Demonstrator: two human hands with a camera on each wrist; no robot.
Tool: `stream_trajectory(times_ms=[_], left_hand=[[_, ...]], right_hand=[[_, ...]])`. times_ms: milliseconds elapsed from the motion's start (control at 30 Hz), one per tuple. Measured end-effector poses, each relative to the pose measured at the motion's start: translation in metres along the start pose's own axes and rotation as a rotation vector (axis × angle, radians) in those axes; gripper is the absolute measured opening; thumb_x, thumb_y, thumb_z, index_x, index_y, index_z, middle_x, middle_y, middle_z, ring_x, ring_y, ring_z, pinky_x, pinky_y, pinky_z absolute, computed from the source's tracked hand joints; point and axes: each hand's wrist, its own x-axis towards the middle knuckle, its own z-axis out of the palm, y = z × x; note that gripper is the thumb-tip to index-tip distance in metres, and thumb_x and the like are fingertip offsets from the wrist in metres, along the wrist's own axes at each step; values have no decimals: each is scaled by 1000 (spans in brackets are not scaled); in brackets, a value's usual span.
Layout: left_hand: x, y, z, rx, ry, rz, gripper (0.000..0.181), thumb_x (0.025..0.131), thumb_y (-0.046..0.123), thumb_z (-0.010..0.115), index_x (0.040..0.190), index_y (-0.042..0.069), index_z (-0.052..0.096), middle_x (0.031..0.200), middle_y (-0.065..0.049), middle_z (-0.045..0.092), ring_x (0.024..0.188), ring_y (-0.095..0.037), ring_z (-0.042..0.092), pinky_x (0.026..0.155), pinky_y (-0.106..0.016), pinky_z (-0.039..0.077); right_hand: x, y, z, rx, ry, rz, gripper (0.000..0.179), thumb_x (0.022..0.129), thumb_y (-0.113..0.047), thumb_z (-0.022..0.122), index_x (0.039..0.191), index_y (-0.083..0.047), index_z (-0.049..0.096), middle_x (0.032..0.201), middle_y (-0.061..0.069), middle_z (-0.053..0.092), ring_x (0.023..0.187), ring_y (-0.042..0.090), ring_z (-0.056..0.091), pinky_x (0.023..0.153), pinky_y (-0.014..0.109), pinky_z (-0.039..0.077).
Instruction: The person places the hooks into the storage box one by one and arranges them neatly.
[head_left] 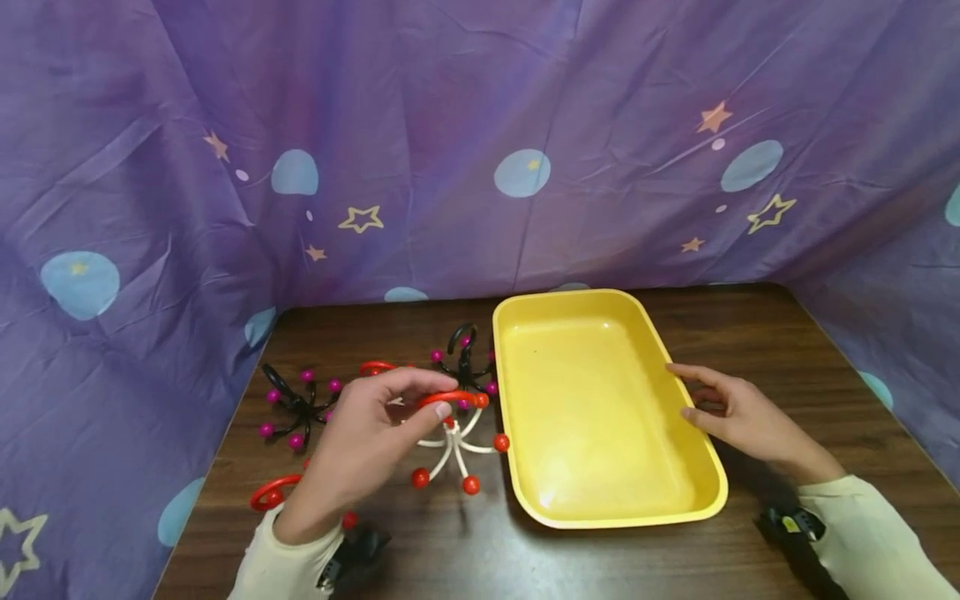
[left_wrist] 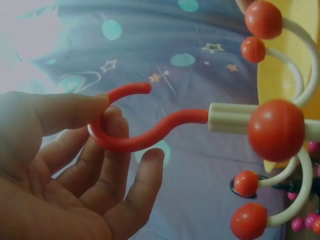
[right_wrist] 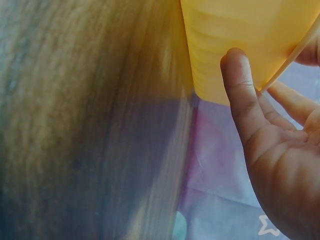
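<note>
My left hand (head_left: pixel 367 437) pinches the red hook of a white ball-tipped hanger (head_left: pixel 453 442) between thumb and fingers. The hanger's curved white arms end in red balls and hang below the hook, left of the yellow tray (head_left: pixel 501 400). In the left wrist view the S-shaped red hook (left_wrist: pixel 172 125) runs into a white stem. My right hand (head_left: pixel 750 421) touches the tray's right rim with its index finger and thumb tips. In the right wrist view the thumb (right_wrist: pixel 237 75) lies along the tray's outer wall.
A black hanger (head_left: pixel 300 407) with magenta balls lies at the left of the wooden table (head_left: pixel 480 558). Another black hanger (head_left: pixel 463 362) lies close to the tray's left side. Red hooks (head_left: pixel 273 492) show partly behind my left hand. A purple patterned curtain (head_left: pixel 450 100) hangs behind.
</note>
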Motion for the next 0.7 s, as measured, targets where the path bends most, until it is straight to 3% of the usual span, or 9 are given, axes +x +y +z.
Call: stream_trajectory(times_ms=[133,300,467,700], left_hand=[[13,12,7,-21,-30,2,22,94,14,80,114,23,80,106,8,81,88,-12,76,75,-28,61],[36,21,22,-80,-72,52,21,95,12,80,115,19,80,104,1,81,88,-16,75,75,-28,60],[61,24,42,-94,-109,87,21,94,13,81,115,16,81,107,1,81,88,-14,74,76,-29,60],[96,19,71,-160,-179,80,21,94,12,81,115,13,81,109,-1,80,95,-13,72,78,-28,61]], right_hand=[[0,1,0,18,2,-5,59,98,-8,75,153,-6,53,144,-13,58,99,2,66,73,24,59],[0,3,-1,70,7,-13,57,98,-5,74,152,-3,53,142,-25,58,95,5,67,72,23,58],[-3,5,-2,89,5,-13,57,99,-5,73,152,-2,53,141,-26,58,92,6,67,70,23,57],[-2,4,-1,96,-7,15,57,100,-8,73,153,-5,53,142,-18,59,94,7,68,71,25,59]])
